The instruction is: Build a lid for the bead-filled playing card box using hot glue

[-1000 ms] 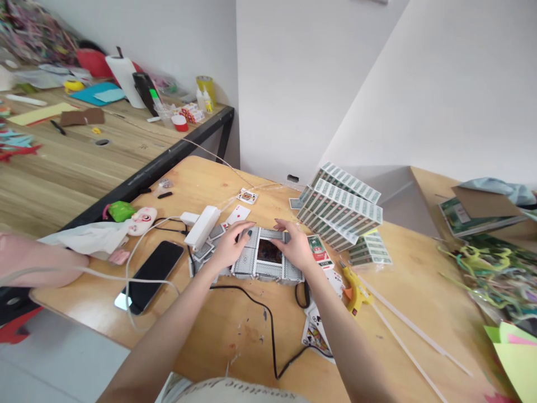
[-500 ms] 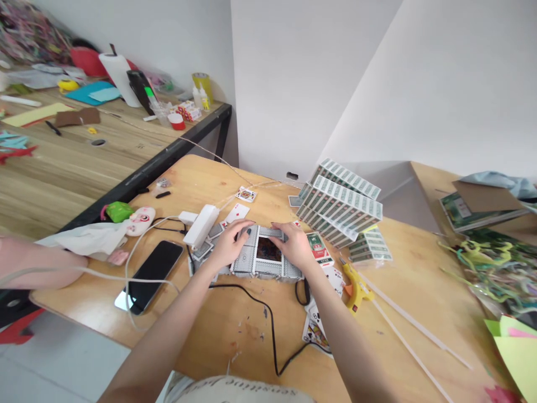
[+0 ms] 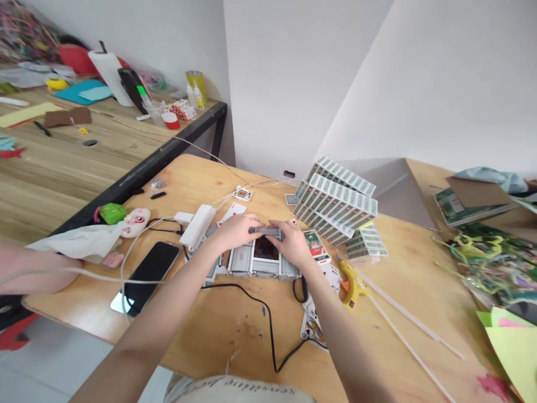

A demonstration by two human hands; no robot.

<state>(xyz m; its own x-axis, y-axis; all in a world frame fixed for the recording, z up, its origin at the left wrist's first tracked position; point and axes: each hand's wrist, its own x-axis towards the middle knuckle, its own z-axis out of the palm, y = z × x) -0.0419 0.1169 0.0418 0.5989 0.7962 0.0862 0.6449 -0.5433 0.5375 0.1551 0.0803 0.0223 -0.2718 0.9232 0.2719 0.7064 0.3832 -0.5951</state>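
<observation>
A box-like structure made of playing cards [image 3: 264, 267], grey-patterned backs outward, lies on the table with a dark rectangular opening in its middle. My left hand [image 3: 240, 230] and my right hand [image 3: 292, 242] are at its far edge. Between them they pinch a narrow grey-backed card strip [image 3: 265, 230], which sits over the far side of the opening. My left fingertips are partly hidden behind the strip. Right of my right hand lies a red and green card box [image 3: 316, 246]. Loose playing cards [image 3: 312, 324] are spread below it.
A yellow glue gun [image 3: 354, 284] and white sticks lie right. Stacked card boxes [image 3: 338, 204] stand behind. Left are a white power adapter [image 3: 198, 226] and a phone [image 3: 146, 275]. A black cable [image 3: 271, 319] loops in front. Another person's arm [image 3: 37, 268] rests at far left.
My left hand has moved right and over the structure's far edge, turning its back to me. The grey strip now shows raised between both hands. The view has shifted slightly.
</observation>
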